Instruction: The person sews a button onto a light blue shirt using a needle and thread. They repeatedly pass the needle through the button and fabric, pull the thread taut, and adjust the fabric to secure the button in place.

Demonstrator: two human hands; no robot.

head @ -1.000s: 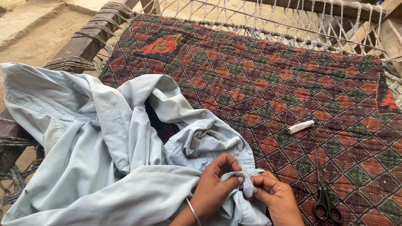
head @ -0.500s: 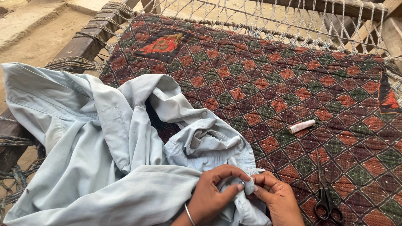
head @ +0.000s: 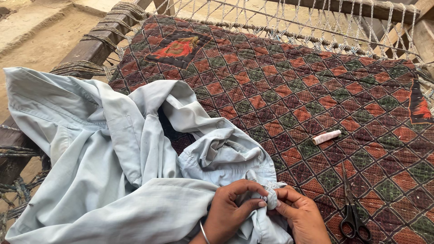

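- Garment: pale blue-grey shirt (head: 113,180) lies crumpled over the near left part of a woven rope bed (head: 90,47), its collar and a sleeve spread toward the bed's wooden side rail.
- Left hand (head: 233,210): placed at the bottom centre of the view, with a thin metal bangle (head: 204,232) on the wrist; its grip is closed, thumb and fingers pinching a small bunched fold of the shirt.
- Right hand (head: 300,214): just beside the left hand, fingertips meeting it at the same fold; its grip is likewise clamped on the shirt fabric.
- Button (head: 263,197): a small dark-centred disc shows between the fingertips of both hands; whether a needle is held cannot be told.
- Quilt (head: 316,77): patchwork cover in red, green and dark diamonds spreads over the bed beneath the shirt, with a red-orange motif at the far left corner and another at the right edge.
- Thread spool (head: 326,136): pale, lying on its side on the quilt, beyond the right hand and well apart from it.
- Scissors (head: 353,212): black-handled, shut, lying on the quilt just right of the right hand, blades pointing away from the viewer.
- Ground (head: 31,36): bare sandy earth visible to the left of the bed.
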